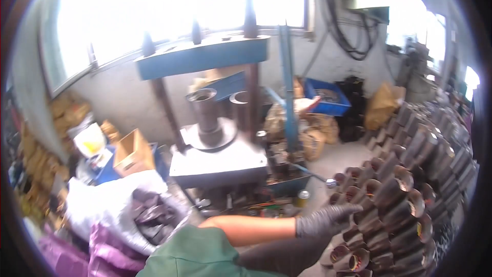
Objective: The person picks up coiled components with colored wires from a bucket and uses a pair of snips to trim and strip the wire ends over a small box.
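At lower right, a gloved hand point(328, 219) reaches with fingers spread onto the tube stack point(410, 195), gripping nothing yet. One tube point(206, 109) stands on the press point(215, 159) at centre. The other hand is out of view.

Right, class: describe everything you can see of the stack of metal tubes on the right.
The stack of metal tubes fills the right side, piled high on its side in slanting rows, open ends facing the viewer. The tubes look like dull grey-brown steel, some with reddish or yellowish insides. They lie packed against each other. A dark-gloved hand reaches across to the left edge of the pile, its fingers at the tube mouths.
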Motion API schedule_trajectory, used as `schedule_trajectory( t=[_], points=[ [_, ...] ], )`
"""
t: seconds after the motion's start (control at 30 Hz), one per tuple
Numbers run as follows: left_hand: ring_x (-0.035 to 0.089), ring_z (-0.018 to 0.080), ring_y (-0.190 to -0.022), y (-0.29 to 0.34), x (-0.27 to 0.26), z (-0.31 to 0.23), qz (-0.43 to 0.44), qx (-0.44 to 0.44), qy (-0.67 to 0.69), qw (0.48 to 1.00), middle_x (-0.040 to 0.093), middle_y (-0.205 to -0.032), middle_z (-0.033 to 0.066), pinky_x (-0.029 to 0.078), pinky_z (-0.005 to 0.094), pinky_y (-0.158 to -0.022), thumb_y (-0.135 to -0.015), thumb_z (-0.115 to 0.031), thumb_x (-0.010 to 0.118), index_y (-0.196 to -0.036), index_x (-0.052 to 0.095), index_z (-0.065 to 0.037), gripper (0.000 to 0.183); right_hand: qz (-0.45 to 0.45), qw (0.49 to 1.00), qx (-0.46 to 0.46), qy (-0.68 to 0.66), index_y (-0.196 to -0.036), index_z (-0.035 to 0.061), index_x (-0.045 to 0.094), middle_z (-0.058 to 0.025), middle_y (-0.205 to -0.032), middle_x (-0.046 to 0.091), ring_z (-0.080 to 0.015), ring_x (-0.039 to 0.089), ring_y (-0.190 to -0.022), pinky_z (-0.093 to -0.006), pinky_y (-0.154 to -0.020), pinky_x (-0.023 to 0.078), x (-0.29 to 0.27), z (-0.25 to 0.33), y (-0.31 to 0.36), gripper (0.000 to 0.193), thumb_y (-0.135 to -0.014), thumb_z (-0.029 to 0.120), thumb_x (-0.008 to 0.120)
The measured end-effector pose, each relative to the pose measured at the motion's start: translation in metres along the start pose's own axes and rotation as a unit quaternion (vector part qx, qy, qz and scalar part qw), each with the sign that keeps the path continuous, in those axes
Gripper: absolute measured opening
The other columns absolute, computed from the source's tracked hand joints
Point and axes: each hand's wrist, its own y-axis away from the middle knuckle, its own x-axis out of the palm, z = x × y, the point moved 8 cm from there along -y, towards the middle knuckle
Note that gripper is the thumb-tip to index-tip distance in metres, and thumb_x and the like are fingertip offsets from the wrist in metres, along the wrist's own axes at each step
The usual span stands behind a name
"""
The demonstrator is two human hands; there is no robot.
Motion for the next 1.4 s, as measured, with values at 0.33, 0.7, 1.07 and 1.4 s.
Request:
schedule_trajectory(
  t=[0.33, 0.7, 1.07, 1.4],
  points=[
    [0.065, 0.0368, -0.095, 0.280, -0.431, -0.023, -0.595, -0.109, -0.522, 0.601, 0.062, -0.117, 0.0191, 0.052, 0.0390, -0.080, -0.081, -0.023, 0.068, -0.130, 0.052, -0.006, 0.054, 0.037, 0.999, -0.027, -0.030, -0.137, 0.0030, 0.051, -0.0092, -0.120, 0.063, -0.0210, 0.058, -0.094, -0.0340, -0.078, 0.048, 0.012, 0.009, -0.042, 0.055, -0.090, 0.022, 0.072],
    [0.059, 0.0383, -0.109, 0.255, -0.535, -0.014, -0.309, -0.127, -0.731, 0.594, 0.065, -0.112, 0.0147, 0.047, 0.0436, -0.097, -0.082, -0.027, 0.069, -0.104, 0.067, -0.008, 0.029, -0.043, 0.955, -0.162, 0.246, -0.133, 0.0156, 0.054, -0.0130, -0.102, 0.070, -0.0317, 0.065, -0.081, -0.0387, -0.071, 0.051, 0.026, 0.049, -0.058, 0.047, -0.089, 0.029, 0.067],
    [0.054, 0.0386, -0.119, 0.247, -0.561, 0.019, -0.405, -0.315, -0.652, 0.559, 0.058, -0.126, 0.0204, 0.044, 0.0446, -0.103, -0.074, -0.019, 0.076, -0.132, 0.052, -0.010, 0.064, -0.055, 0.916, -0.177, 0.357, -0.129, 0.0276, 0.059, -0.0158, -0.072, 0.068, -0.0354, 0.068, -0.066, -0.0459, -0.064, 0.053, 0.001, -0.014, -0.057, 0.057, -0.084, 0.063, 0.062],
    [0.054, 0.0387, -0.111, 0.296, -0.587, 0.011, -0.538, -0.250, -0.633, 0.497, 0.057, -0.115, 0.0200, 0.046, 0.0472, -0.096, -0.082, -0.017, 0.065, -0.115, 0.056, -0.008, 0.036, 0.005, 0.945, -0.093, 0.314, -0.135, 0.0257, 0.053, -0.0202, -0.090, 0.068, -0.0361, 0.068, -0.078, -0.0420, -0.072, 0.053, 0.006, 0.015, -0.045, 0.056, -0.085, 0.044, 0.072]
  ],
)
